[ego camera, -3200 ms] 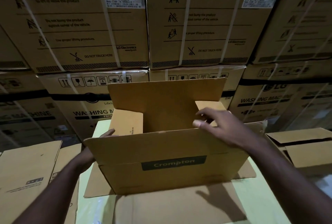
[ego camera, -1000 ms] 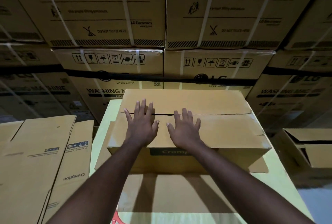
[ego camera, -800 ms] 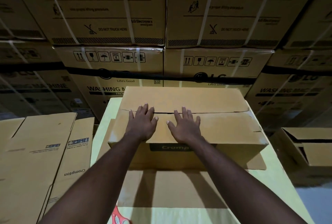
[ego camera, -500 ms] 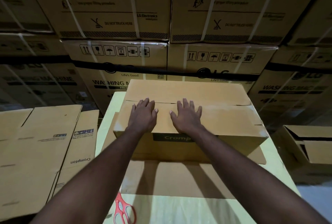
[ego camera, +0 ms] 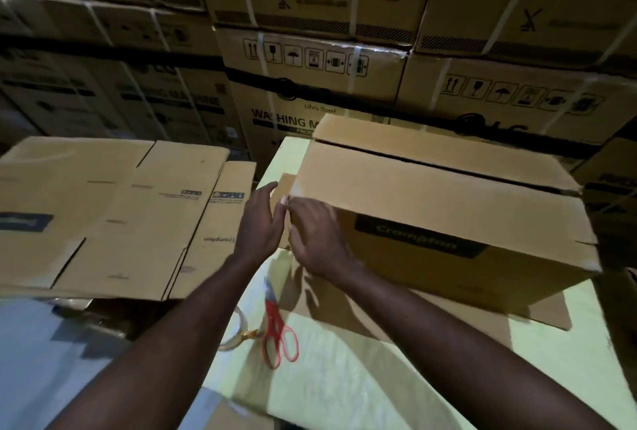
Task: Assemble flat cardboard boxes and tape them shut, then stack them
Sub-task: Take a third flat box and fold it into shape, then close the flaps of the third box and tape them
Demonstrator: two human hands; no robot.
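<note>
While both hands work at the near left corner of the Crompton box point(ego camera: 448, 209), I read them as follows. The left hand point(ego camera: 262, 222) is flat, with its fingers straight and close together, and it sits against the box's left end. The right hand point(ego camera: 317, 240) lies splayed on the near face just beside that corner, with its thumb up at the top edge and its fingers loose; motion blur hides finer detail.

From my screen, the box stands on a cardboard sheet point(ego camera: 517, 312) on a pale yellow-green table point(ego camera: 344, 395). Its top flaps are folded down and meet along a dark seam, and I cannot tell whether any tape crosses it.

Red-handled scissors point(ego camera: 277, 333) lie on the table by the left forearm, blades pointing towards the box. A clear tape roll point(ego camera: 238, 329) sits just beside them, partly hidden by that arm. Flattened boxes point(ego camera: 103, 216) are piled to the left. Strapped washing machine cartons point(ego camera: 310, 85) are stacked behind everything.
</note>
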